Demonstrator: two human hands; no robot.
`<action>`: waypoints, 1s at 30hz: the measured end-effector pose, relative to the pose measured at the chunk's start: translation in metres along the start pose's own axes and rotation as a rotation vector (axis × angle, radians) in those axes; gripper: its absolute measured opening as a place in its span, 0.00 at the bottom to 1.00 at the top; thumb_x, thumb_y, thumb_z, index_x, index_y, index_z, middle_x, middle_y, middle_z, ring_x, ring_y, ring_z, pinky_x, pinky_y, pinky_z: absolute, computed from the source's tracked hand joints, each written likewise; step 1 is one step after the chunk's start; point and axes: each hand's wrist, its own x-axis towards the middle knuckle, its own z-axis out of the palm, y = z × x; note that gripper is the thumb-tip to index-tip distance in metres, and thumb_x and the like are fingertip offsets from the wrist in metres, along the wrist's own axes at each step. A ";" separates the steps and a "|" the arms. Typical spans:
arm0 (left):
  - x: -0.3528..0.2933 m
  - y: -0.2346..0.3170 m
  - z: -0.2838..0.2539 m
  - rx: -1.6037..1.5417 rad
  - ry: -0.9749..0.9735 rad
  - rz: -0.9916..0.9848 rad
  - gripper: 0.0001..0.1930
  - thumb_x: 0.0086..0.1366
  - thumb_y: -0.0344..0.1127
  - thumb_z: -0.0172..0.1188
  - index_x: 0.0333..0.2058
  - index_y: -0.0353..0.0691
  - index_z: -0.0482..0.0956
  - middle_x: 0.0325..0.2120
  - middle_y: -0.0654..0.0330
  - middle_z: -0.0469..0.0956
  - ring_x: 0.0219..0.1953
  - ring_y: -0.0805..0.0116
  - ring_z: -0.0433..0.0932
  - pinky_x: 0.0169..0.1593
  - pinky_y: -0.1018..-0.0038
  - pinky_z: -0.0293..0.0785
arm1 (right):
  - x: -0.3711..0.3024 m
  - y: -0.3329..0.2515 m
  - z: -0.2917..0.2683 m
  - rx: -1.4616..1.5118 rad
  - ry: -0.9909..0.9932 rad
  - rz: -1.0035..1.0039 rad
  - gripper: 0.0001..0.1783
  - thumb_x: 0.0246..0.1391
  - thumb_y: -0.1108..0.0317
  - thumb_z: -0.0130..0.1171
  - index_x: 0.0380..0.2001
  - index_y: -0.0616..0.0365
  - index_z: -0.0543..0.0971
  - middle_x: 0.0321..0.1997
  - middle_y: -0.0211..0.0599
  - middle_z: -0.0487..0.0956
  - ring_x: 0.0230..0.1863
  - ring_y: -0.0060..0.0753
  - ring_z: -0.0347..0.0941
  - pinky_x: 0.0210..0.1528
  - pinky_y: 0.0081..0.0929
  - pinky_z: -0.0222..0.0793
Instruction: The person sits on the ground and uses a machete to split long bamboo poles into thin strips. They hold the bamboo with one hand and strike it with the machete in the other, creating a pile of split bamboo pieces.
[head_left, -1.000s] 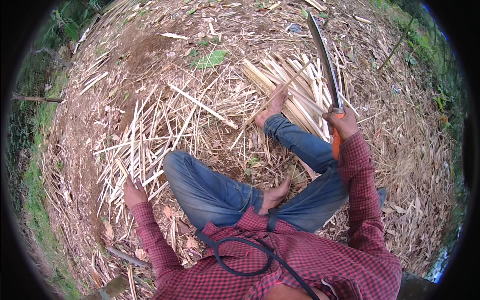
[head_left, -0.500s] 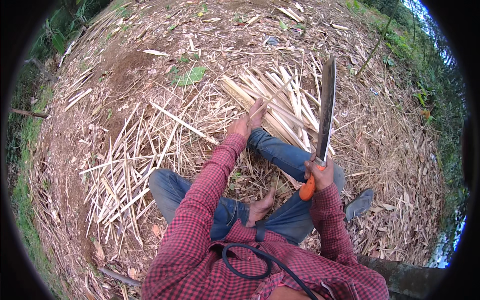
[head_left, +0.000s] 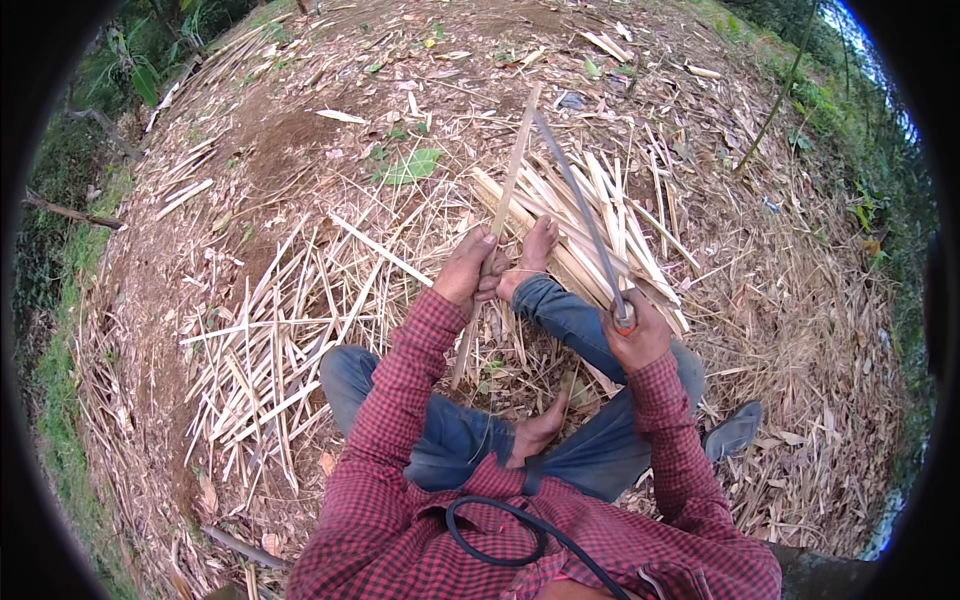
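My left hand (head_left: 474,268) is closed round a long flat bamboo strip (head_left: 514,165), which stands nearly upright with its lower end below my fist. In my right hand (head_left: 638,332) is a machete (head_left: 580,203), gripped by its orange handle (head_left: 625,322), which is mostly hidden by my fingers. The blade points up and to the left, edge-on, its tip close to the strip's upper end; I cannot tell whether they touch. Behind the blade, a bundle of split bamboo strips (head_left: 630,222) lies beside my outstretched bare foot (head_left: 540,243).
A loose heap of thin strips (head_left: 255,375) spreads on the left, by my bent knee. A dark sandal (head_left: 733,432) lies to the right. One green leaf (head_left: 413,166) rests beyond the heap. Shavings and dry leaves litter the sloping ground; a thin stem (head_left: 785,95) rises at the right.
My left hand has drawn back from beside the foot, raising the strip more upright. My right hand has turned the machete, so its blade now leans left towards the strip.
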 end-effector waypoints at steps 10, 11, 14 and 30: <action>-0.058 0.007 0.020 -0.021 0.120 -0.071 0.08 0.67 0.34 0.38 0.29 0.42 0.61 0.16 0.68 0.60 0.10 0.83 0.54 0.10 0.84 0.50 | 0.055 -0.031 0.026 -0.207 -0.322 -0.418 0.19 0.34 0.69 0.64 0.32 0.57 0.70 0.24 0.39 0.74 0.26 0.41 0.74 0.29 0.33 0.71; -0.062 0.009 0.024 -0.023 0.146 -0.068 0.07 0.67 0.34 0.38 0.29 0.42 0.61 0.16 0.68 0.60 0.10 0.83 0.54 0.10 0.85 0.50 | 0.057 -0.031 0.026 -0.216 -0.322 -0.433 0.19 0.34 0.69 0.64 0.32 0.57 0.70 0.24 0.39 0.74 0.26 0.41 0.74 0.29 0.33 0.71; -0.075 0.006 0.021 -0.037 0.077 -0.046 0.07 0.67 0.35 0.39 0.31 0.41 0.63 0.16 0.70 0.58 0.11 0.84 0.53 0.11 0.86 0.50 | 0.065 -0.030 0.025 -0.263 -0.316 -0.528 0.19 0.31 0.73 0.62 0.32 0.57 0.70 0.24 0.37 0.73 0.26 0.40 0.74 0.28 0.33 0.70; -0.166 -0.005 0.004 0.002 0.013 -0.089 0.16 0.69 0.39 0.41 0.50 0.35 0.66 0.17 0.71 0.58 0.12 0.85 0.53 0.14 0.87 0.50 | 0.147 0.039 -0.009 -0.382 -0.126 0.157 0.22 0.41 0.62 0.57 0.43 0.53 0.73 0.32 0.50 0.78 0.35 0.51 0.76 0.39 0.40 0.71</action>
